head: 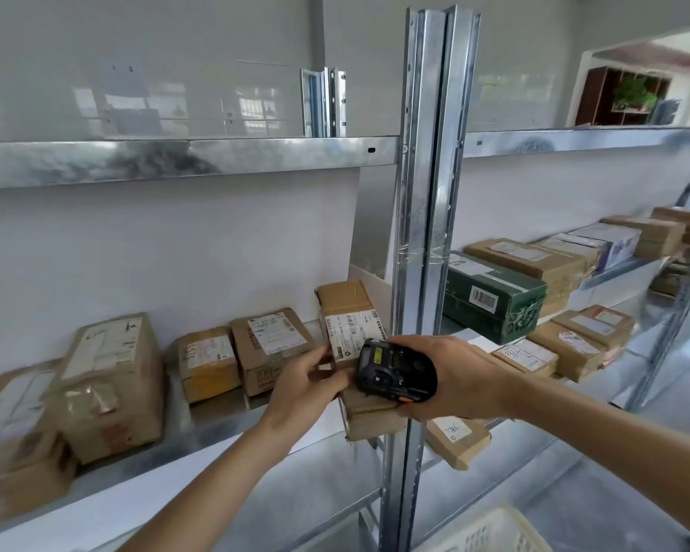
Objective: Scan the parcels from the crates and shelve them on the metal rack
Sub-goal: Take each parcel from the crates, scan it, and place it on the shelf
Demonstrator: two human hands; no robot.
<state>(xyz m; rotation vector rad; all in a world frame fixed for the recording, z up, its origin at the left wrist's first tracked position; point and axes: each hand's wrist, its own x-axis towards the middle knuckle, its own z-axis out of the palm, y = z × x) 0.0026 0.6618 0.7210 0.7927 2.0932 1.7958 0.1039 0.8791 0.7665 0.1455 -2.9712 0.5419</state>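
A long brown cardboard parcel (pixel 347 312) with a white label lies on the metal rack's shelf (pixel 224 422), its near end sticking out past the shelf edge beside the upright post (pixel 423 233). My left hand (pixel 307 386) grips the parcel's near left side. My right hand (pixel 451 376) holds a black handheld scanner (pixel 395 370) just above the parcel's near end. Part of the parcel is hidden under the scanner and my hands.
Several taped brown parcels (pixel 112 384) line the same shelf to the left. Right of the post stand a green box (pixel 494 296) and more brown parcels (pixel 534 264). An upper shelf edge (pixel 176 157) runs overhead. A white crate (pixel 490 531) sits at bottom right.
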